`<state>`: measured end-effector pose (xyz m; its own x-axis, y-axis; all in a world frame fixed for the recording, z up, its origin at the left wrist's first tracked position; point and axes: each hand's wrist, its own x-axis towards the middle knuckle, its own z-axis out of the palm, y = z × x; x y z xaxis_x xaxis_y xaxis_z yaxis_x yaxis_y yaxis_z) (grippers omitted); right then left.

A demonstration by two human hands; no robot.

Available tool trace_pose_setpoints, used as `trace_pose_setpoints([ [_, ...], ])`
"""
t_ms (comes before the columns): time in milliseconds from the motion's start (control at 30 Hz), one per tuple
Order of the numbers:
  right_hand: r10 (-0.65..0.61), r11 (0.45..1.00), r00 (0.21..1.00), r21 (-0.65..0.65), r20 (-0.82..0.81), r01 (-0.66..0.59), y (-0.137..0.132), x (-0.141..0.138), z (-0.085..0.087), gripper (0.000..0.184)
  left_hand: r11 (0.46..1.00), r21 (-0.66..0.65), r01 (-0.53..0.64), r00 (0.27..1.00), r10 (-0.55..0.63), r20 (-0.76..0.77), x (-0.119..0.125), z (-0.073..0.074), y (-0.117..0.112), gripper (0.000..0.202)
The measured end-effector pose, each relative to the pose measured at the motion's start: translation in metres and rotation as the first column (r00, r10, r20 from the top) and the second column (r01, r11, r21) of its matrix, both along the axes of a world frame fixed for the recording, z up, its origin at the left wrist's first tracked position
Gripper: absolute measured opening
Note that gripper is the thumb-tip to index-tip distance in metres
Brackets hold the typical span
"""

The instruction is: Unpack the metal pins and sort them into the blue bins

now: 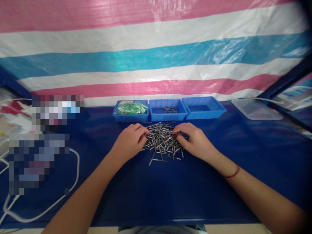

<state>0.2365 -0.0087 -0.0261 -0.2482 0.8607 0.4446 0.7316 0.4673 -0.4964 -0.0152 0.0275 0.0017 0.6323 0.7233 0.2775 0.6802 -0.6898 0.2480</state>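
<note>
A heap of thin metal pins (162,140) lies on the blue table (156,191), just in front of three blue bins. My left hand (130,140) rests at the heap's left edge, fingers curled into the pins. My right hand (192,139) rests at the heap's right edge, fingers bent and pinching among the pins. What either hand holds is too small to make out. A red string circles my right wrist.
Three blue bins stand in a row behind the heap: the left bin (131,111) holds green packets, the middle bin (167,110) a few pins, the right bin (203,108) looks bare. A clear lid (255,110) lies far right. A white cable (44,208) loops at left.
</note>
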Motion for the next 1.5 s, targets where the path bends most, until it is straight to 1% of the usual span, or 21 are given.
trace_pose_setpoints([
  [100,0.004,1.000,1.000,-0.018,-0.008,-0.004,-0.001,0.000,0.000,0.017,1.000,-0.021,0.020,1.000,-0.020,-0.016,0.000,0.000,0.001,0.017],
  [233,0.045,0.999,0.999,-0.019,-0.011,-0.045,-0.001,-0.002,0.001,0.017,0.985,-0.068,0.156,0.988,-0.156,0.010,0.007,-0.002,-0.003,0.017],
  [333,0.065,0.998,0.998,-0.018,0.002,-0.065,-0.001,-0.004,0.001,0.016,0.978,-0.088,0.189,0.981,-0.191,-0.015,0.014,-0.004,-0.008,0.022],
  [433,0.076,0.997,0.997,-0.019,0.013,-0.075,-0.001,-0.004,0.000,0.015,0.980,-0.094,0.174,0.982,-0.180,-0.062,0.016,-0.005,-0.009,0.021],
  [600,0.081,0.997,0.996,-0.008,0.025,-0.081,-0.001,-0.003,-0.001,0.014,0.983,-0.097,0.155,0.982,-0.164,-0.095,0.015,-0.004,-0.008,0.018],
  [667,0.082,0.997,0.996,-0.008,0.027,-0.082,-0.001,-0.003,-0.001,0.014,0.986,-0.078,0.146,0.981,-0.155,-0.115,0.016,-0.005,-0.008,0.018],
  [833,0.080,0.997,0.996,-0.017,0.026,-0.080,-0.001,-0.005,0.000,0.014,0.997,-0.007,0.083,0.990,-0.083,-0.118,0.025,-0.010,-0.009,0.022],
  [933,0.080,0.997,0.996,-0.014,0.029,-0.080,-0.002,-0.006,0.000,0.014,0.997,0.034,0.074,0.989,-0.069,-0.134,0.031,-0.013,-0.008,0.023],
  [1067,0.079,0.997,0.996,-0.021,0.032,-0.078,-0.002,-0.006,0.000,0.013,0.998,0.060,0.027,0.990,-0.019,-0.139,0.035,-0.015,-0.006,0.022],
  [1200,0.084,0.996,0.996,-0.024,0.042,-0.083,-0.002,-0.006,0.000,0.013,0.997,0.068,-0.021,0.992,0.029,-0.124,0.035,-0.017,-0.005,0.023],
  [1333,0.093,0.995,0.995,-0.023,0.042,-0.092,-0.002,-0.006,0.000,0.013,0.998,0.061,-0.009,0.991,0.017,-0.130,0.037,-0.017,-0.005,0.024],
  [1433,0.098,0.995,0.994,-0.028,0.044,-0.097,-0.003,-0.007,-0.001,0.013,1.000,0.022,-0.008,0.995,0.010,-0.096,0.039,-0.019,-0.004,0.023],
  [1500,0.098,0.995,0.994,-0.025,0.051,-0.097,-0.003,-0.007,-0.002,0.013,1.000,-0.009,-0.029,0.998,0.028,-0.063,0.041,-0.020,-0.004,0.021],
])
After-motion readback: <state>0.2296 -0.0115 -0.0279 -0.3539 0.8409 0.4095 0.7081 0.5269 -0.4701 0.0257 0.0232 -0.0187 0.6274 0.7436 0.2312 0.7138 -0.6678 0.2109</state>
